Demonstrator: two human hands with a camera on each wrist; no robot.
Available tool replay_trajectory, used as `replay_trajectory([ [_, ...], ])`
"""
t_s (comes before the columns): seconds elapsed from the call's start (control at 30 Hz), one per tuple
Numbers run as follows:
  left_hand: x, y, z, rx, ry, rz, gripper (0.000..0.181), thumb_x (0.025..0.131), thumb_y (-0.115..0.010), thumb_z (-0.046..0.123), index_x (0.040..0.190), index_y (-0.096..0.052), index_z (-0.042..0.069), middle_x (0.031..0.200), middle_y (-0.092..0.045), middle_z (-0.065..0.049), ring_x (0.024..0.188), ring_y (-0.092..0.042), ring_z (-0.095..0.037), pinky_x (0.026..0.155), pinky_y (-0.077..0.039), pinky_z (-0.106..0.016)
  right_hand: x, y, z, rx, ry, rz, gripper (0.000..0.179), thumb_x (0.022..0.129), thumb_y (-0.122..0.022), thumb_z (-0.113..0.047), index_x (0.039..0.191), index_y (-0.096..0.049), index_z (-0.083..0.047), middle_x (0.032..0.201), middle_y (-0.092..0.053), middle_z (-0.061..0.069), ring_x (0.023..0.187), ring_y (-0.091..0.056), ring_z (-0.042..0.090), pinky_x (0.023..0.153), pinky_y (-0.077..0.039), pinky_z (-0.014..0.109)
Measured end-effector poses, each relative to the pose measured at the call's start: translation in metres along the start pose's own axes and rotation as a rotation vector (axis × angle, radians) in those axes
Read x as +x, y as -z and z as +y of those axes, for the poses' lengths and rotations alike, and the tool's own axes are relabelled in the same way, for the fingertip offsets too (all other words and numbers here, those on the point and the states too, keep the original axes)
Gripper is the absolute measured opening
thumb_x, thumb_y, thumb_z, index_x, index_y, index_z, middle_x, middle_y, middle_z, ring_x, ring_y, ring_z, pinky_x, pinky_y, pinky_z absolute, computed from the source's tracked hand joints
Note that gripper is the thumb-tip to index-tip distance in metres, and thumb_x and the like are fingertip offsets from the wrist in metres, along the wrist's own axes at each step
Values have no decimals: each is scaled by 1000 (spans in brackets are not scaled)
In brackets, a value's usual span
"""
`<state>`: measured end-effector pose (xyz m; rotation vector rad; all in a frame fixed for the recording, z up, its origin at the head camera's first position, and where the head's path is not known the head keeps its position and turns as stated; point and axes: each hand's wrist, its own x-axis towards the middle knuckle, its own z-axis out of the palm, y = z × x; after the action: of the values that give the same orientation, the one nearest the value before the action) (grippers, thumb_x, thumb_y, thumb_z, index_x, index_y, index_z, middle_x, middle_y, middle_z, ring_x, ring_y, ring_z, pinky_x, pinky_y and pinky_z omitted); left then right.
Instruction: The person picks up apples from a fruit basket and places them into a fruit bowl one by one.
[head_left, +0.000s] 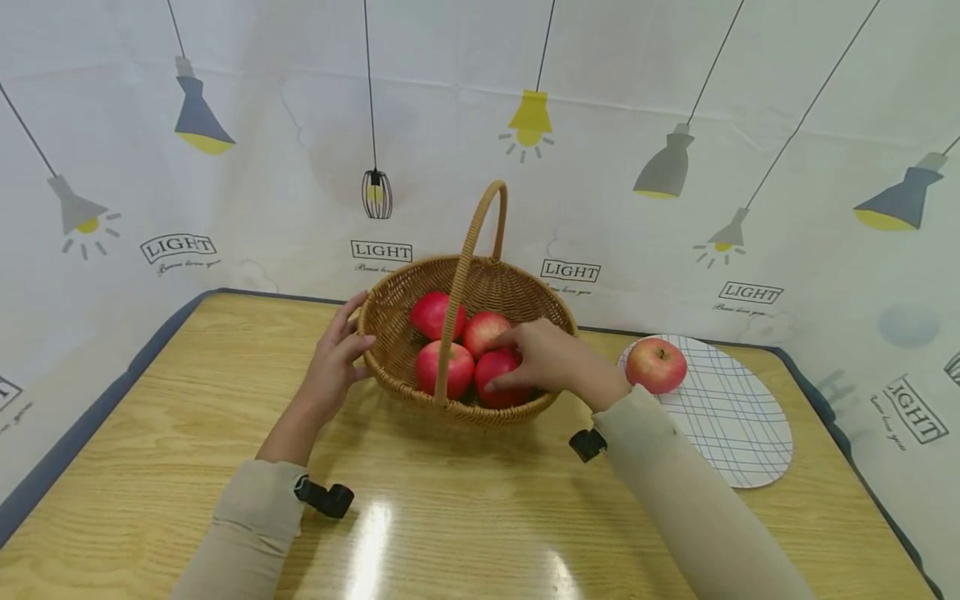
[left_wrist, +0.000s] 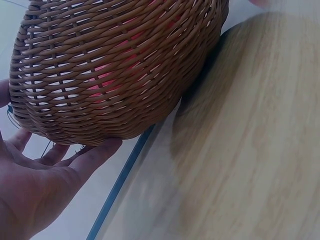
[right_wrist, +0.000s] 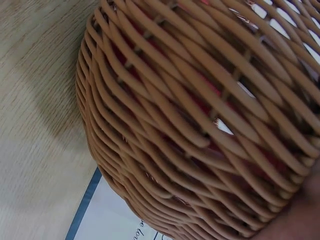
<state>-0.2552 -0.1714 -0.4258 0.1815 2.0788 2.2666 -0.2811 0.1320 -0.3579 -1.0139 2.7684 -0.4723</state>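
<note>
A brown wicker basket (head_left: 525,287) with a tall arched handle stands near the table's back edge, and several red apples (head_left: 445,368) lie inside. My right hand (head_left: 551,358) reaches over its right rim and grips an apple (head_left: 501,379) at the front right of the pile. In the right wrist view the woven side (right_wrist: 200,125) covers most of that hand. My left hand (head_left: 333,362) rests against the basket's left side, fingers spread at the rim. The left wrist view shows its thumb (left_wrist: 100,155) along the outside of the weave.
Right of the basket lies a white oval placemat (head_left: 738,425) with blue lines. Another apple (head_left: 657,365) sits on its back left part. Behind the wooden table (head_left: 187,450) hangs a pale cloth (head_left: 442,125) printed with lamps.
</note>
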Motion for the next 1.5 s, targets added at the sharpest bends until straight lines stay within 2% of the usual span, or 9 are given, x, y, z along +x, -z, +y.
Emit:
replay_trajectory([
  [0.17,0,0,0,2,-1,1,68,101,-41,12,163,-18,25,166,-22,-19,149,-32,-42,105,-43,-62,1,-1,0,16,-33,-14,39,82,-83,-39,112,-76,-15,92,-72,-5,85,-60,11,78,-50,29],
  [0.33,0,0,0,8,-4,-1,68,101,-43,14,163,-19,25,166,-23,-18,148,-33,-42,94,-55,-42,1,-2,0,25,-93,5,41,80,-83,-38,114,-77,-15,100,-75,-3,86,-62,11,80,-53,30],
  [0.47,0,0,0,4,-9,-3,67,101,-43,14,163,-19,26,166,-23,-18,148,-34,-42,87,-56,-32,1,-3,0,34,-108,20,44,80,-82,-35,118,-76,-15,106,-77,-1,90,-64,12,83,-55,32],
  [0.73,1,0,-1,2,-6,-3,68,100,-42,13,163,-18,25,165,-23,-20,147,-35,-44,90,-56,-35,-1,-1,1,67,-109,66,44,77,-83,-33,116,-77,-15,102,-77,-1,88,-63,13,79,-55,30],
  [1.0,1,1,-1,-7,0,7,68,100,-42,13,163,-19,25,165,-23,-20,147,-34,-43,91,-56,-37,-3,5,1,90,-126,128,49,76,-83,-31,121,-74,-13,117,-74,6,107,-66,22,89,-57,40],
  [1.27,2,1,-2,4,7,12,68,100,-42,13,163,-19,26,165,-23,-19,148,-34,-43,99,-52,-49,-7,5,-1,123,-147,195,54,78,-83,-29,127,-71,-12,123,-70,10,115,-61,27,91,-57,46],
  [1.5,2,1,-2,3,2,8,69,100,-42,13,163,-18,26,165,-23,-20,147,-34,-43,97,-53,-45,-18,3,-3,194,-148,306,54,79,-84,-26,130,-70,-13,129,-65,12,115,-62,32,91,-58,50],
])
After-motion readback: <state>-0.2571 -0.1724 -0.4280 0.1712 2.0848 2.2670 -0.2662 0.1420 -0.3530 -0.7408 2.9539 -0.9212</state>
